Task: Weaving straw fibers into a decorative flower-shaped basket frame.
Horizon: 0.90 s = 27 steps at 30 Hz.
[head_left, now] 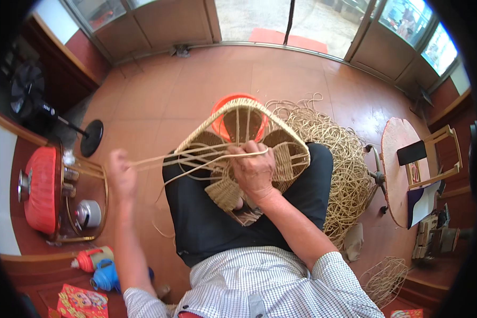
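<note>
A half-woven straw piece rests on my lap, with a braided rim, petal-shaped woven panels and open gaps between them. My right hand is closed at its middle, pinching a pale cord that loops out past the fingers. Several loose cords stretch taut from there to my left hand. That hand is out to the left, closed around the cord ends and slightly blurred. One more cord hangs down over my left thigh.
A large heap of straw cord lies on the floor at my right. Behind the woven piece stands an orange-red basin. At left are a fan, a red-covered round stool-like object and thermos flasks. A round wooden table stands at right.
</note>
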Each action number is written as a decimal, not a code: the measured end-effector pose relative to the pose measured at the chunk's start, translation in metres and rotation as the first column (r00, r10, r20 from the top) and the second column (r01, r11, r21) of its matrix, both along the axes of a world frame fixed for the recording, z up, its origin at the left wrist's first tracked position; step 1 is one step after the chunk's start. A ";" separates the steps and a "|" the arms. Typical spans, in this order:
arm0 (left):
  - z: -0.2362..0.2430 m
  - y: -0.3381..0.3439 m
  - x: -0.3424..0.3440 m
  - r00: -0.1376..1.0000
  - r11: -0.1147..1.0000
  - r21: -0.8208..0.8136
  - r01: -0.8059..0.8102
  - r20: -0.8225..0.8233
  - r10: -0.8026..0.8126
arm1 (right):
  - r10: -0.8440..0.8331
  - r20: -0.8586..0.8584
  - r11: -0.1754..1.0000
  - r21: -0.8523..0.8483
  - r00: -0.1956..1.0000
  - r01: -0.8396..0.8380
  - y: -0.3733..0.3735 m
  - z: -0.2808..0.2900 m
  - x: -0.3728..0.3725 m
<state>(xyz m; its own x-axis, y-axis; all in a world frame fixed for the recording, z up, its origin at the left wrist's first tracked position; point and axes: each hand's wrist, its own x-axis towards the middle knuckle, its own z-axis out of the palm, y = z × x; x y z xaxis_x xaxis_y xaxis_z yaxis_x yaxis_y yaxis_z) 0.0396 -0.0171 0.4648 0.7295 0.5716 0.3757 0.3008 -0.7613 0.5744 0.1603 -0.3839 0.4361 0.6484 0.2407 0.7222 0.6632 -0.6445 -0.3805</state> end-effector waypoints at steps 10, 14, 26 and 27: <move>0.073 0.334 -0.331 0.741 0.704 -0.289 -0.648 -0.028 0.670 | -0.012 -0.061 1.000 0.013 0.998 0.013 0.003 0.003 0.001; 0.116 0.350 -0.407 0.313 0.322 0.079 -0.944 -0.106 0.944 | 0.047 -0.089 0.998 0.043 0.995 -0.044 0.003 -0.001 0.000; 0.025 -0.155 0.027 0.887 0.863 0.220 0.454 -0.017 -0.462 | 0.016 -0.112 1.000 0.004 0.994 -0.016 0.007 0.003 0.001; 0.030 -0.179 0.051 0.870 0.811 0.350 0.469 -0.022 -0.493 | 0.004 -0.093 1.000 0.000 0.996 -0.004 0.007 0.004 0.001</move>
